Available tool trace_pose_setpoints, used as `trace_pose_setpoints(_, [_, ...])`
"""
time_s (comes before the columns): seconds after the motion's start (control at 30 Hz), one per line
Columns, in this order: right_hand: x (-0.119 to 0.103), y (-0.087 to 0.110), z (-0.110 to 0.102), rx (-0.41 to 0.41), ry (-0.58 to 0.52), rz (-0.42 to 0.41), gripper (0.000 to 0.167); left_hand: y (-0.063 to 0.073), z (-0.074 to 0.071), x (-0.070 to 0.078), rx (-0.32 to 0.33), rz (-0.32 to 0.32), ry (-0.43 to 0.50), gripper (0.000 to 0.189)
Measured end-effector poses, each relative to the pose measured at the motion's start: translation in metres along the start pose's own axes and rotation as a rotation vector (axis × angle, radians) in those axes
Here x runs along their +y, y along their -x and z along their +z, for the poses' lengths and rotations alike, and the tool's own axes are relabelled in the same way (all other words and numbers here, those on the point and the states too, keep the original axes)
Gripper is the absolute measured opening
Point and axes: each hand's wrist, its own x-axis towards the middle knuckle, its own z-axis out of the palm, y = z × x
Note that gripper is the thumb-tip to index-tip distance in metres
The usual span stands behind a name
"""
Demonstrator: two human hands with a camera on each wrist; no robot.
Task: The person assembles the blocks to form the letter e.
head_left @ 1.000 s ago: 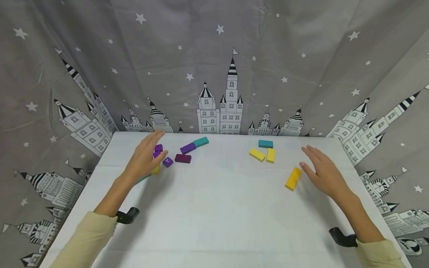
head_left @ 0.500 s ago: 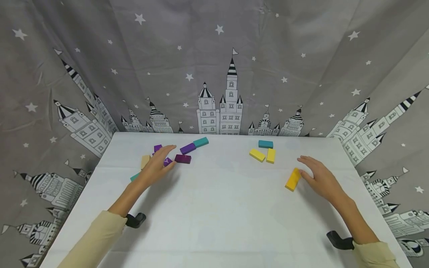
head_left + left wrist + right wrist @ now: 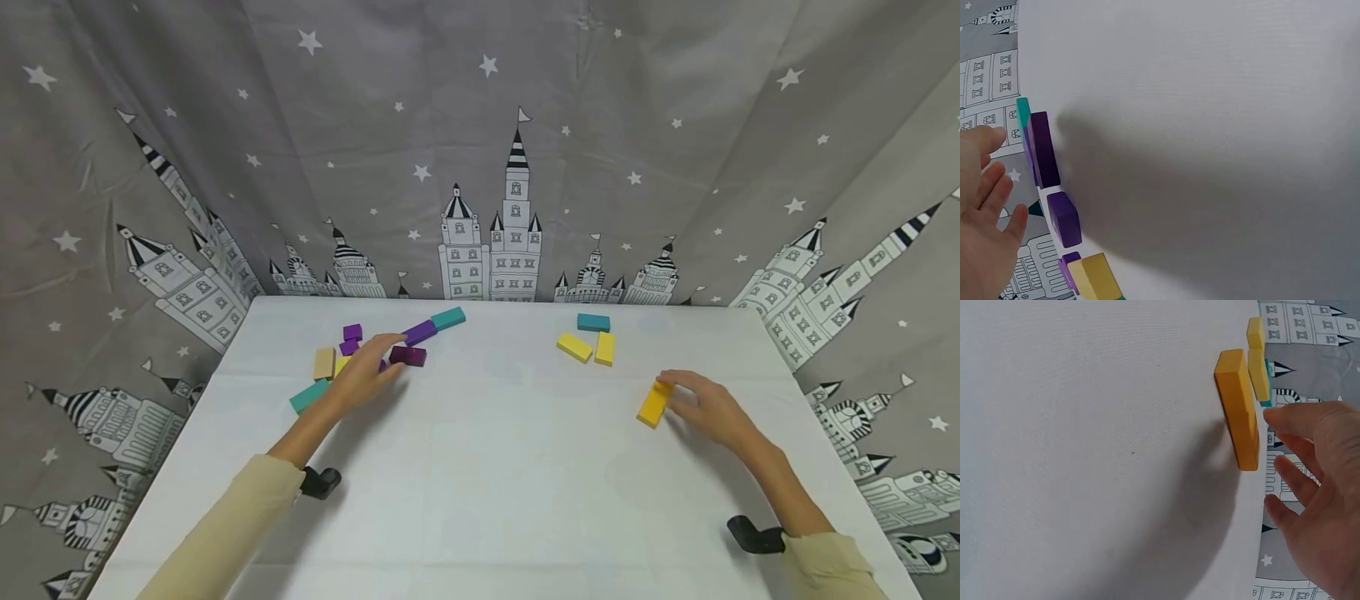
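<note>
A white table (image 3: 480,483) bears all the blocks, in loose groups to the left and right. On its right half, near the right hand (image 3: 712,410), lies an orange-yellow block (image 3: 652,405): long, box-shaped, smooth and plain, set at a slant with its near end pointing leftward. The right hand's fingers curve loosely at its far end; the right wrist view shows a gap between thumb and block, so the hand is free of any grasp. The left hand (image 3: 358,383) is likewise unclasped, thumb and fingers parted beside a dark plum block (image 3: 408,357), which is oblong, glossy and lying flat. Just beyond that, a violet block (image 3: 420,333) meets a teal block (image 3: 448,318) end to end. Partly screened by the left hand are a purple piece (image 3: 383,365) and a yellow block (image 3: 341,365); the latter sits beside a tan block (image 3: 325,363), with a turquoise block (image 3: 309,397) nearer the person and two small purple cubes (image 3: 351,332) farther back. Farther back on the right, a blue-green block (image 3: 593,322) lies behind two pale yellow blocks (image 3: 574,347) that angle toward each other.
</note>
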Motion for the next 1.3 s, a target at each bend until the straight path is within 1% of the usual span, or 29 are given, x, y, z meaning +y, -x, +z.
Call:
trace_pose_setpoints(0.23, [0.008,-0.006,0.007,-0.038,-0.004,-0.009,0.043,-0.01,0.008,-0.005,0.0,0.016,0.008,0.044])
trace_pose_setpoints(0.4, [0.011,-0.008,0.011,-0.049,-0.01,-0.016,0.042,-0.014,0.011,-0.006,-0.008,-0.013,-0.005,0.042])
trace_pose_setpoints(0.53, [0.01,-0.009,0.012,-0.05,-0.014,0.003,0.042,-0.017,0.013,-0.009,-0.024,-0.043,-0.018,0.043])
trace_pose_setpoints(0.63, [0.009,-0.01,0.012,-0.061,-0.016,0.011,0.041,-0.02,0.014,-0.011,-0.037,-0.053,-0.042,0.044])
trace_pose_setpoints(0.77, [0.008,-0.011,0.012,-0.082,-0.005,-0.004,0.041,-0.024,0.015,-0.013,-0.037,-0.033,-0.075,0.041])
trace_pose_setpoints(0.93, [0.009,-0.012,0.012,-0.089,0.005,-0.047,0.041,-0.026,0.015,-0.015,-0.036,0.004,-0.117,0.036])
trace_pose_setpoints(1.13, [0.009,-0.013,0.012,-0.089,0.024,-0.067,0.041,-0.029,0.014,-0.016,-0.046,-0.019,-0.156,0.036])
trace_pose_setpoints(1.3, [0.009,-0.013,0.013,-0.089,0.036,-0.064,0.041,-0.031,0.016,-0.018,-0.046,-0.005,-0.169,0.036])
